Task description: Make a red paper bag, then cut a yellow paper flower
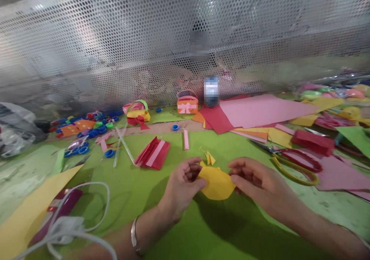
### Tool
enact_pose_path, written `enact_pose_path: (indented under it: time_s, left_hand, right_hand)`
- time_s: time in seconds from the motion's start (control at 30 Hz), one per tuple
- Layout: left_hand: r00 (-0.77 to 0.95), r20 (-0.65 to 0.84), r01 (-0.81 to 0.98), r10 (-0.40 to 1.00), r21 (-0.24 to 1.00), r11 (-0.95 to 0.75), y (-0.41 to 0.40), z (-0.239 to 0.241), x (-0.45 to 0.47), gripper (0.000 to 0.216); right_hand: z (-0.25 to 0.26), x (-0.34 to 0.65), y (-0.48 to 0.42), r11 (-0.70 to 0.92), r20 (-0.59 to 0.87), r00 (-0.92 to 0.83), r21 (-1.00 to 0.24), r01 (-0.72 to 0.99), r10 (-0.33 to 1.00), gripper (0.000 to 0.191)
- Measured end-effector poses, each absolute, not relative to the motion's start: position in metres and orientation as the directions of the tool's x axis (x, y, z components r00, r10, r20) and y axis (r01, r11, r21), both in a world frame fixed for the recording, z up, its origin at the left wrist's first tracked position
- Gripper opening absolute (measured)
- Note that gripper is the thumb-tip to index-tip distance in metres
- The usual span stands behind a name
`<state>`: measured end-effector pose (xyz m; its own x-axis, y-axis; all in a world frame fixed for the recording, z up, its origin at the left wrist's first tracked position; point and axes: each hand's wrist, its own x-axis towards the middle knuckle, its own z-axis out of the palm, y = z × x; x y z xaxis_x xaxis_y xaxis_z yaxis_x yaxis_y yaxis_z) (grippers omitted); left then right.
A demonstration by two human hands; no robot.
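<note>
A small rounded piece of yellow paper (216,183) hangs just above the green table sheet (138,186), held between both hands. My left hand (182,186) pinches its left edge with thumb and curled fingers. My right hand (254,183) grips its right edge, fingers curled under. Small yellow paper scraps (210,158) lie just beyond the piece.
Red-and-yellow scissors (291,161) lie to the right on the paper sheets. A folded red and pink paper (153,154) lies ahead left. Paper baskets (187,102) and blue bottle caps (86,130) sit near the perforated metal wall (115,51). A white cable and charger (69,225) lie at near left.
</note>
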<state>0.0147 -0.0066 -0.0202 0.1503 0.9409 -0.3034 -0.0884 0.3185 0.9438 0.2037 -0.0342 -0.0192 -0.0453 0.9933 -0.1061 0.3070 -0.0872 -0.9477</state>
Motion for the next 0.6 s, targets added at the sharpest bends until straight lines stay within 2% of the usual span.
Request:
enact_pose_path:
  time_s: [0.13, 0.23, 0.3, 0.43, 0.6]
  left_hand:
    - [0.137, -0.306, -0.145, 0.942, 0.935, 0.325, -0.0063, -0.0185, 0.0158, 0.045]
    - [0.172, -0.324, -0.241, 0.93, 0.902, 0.359, -0.0066, -0.0203, 0.0156, 0.047]
    - [0.264, -0.347, -0.258, 0.9, 0.874, 0.412, -0.0077, -0.0231, 0.0156, 0.047]
    - [0.404, -0.393, -0.139, 0.826, 0.866, 0.48, -0.0103, -0.0276, 0.0164, 0.033]
    - [0.342, -0.418, 0.006, 0.841, 0.896, 0.443, -0.0095, -0.0226, 0.0177, 0.023]
  right_hand:
    - [-0.023, 0.2035, -0.0311, -0.104, -0.15, -0.127, -0.944, 0.314, 0.98, 0.02]
    - [-0.0244, 0.2044, -0.0291, -0.118, -0.145, -0.091, -0.959, 0.256, 0.985, 0.016]
    - [-0.0244, 0.2041, -0.0293, -0.119, -0.132, -0.044, -0.967, 0.225, 0.99, 0.017]
    - [-0.0243, 0.2002, -0.032, -0.128, -0.138, -0.044, -0.977, 0.173, 0.989, 0.02]
    - [-0.0224, 0.1972, -0.0336, -0.161, -0.18, -0.106, -0.973, 0.164, 0.978, 0.019]
